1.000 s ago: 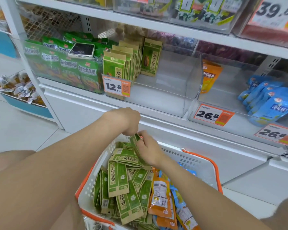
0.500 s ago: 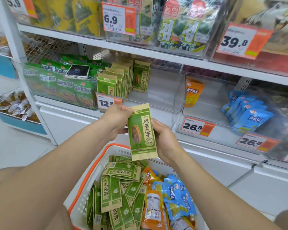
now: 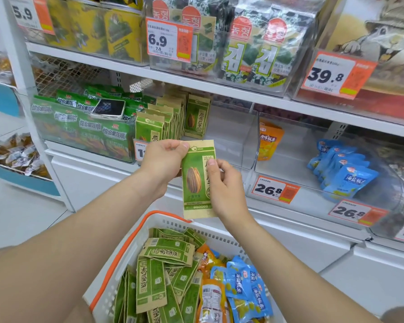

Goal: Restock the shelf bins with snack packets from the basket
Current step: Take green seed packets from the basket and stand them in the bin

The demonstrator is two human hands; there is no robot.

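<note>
Packet in hand: a flat green-and-tan sunflower-seed packet (image 3: 197,180) is held upright in front of the shelf, above the white plastic basket with orange rim (image 3: 128,248).
Change: a second ago both hands were down among the packets in the basket; half a second ago the packet was already lifted, and now it sits higher and nearer the bins.
Left hand (image 3: 162,159): grip closed on the packet's top left corner, pinching it.
Right hand (image 3: 222,183): fingers curled round the packet's right edge, thumb on its face.
Destination: the clear plastic bin of matching green seed packets (image 3: 231,136), half filled on its left side, free space to the right.
Meaning for the task: picking looks done for this packet; placing probably comes next.
Uncertain: whether one packet or several stacked ones are held cannot be told.
</note>
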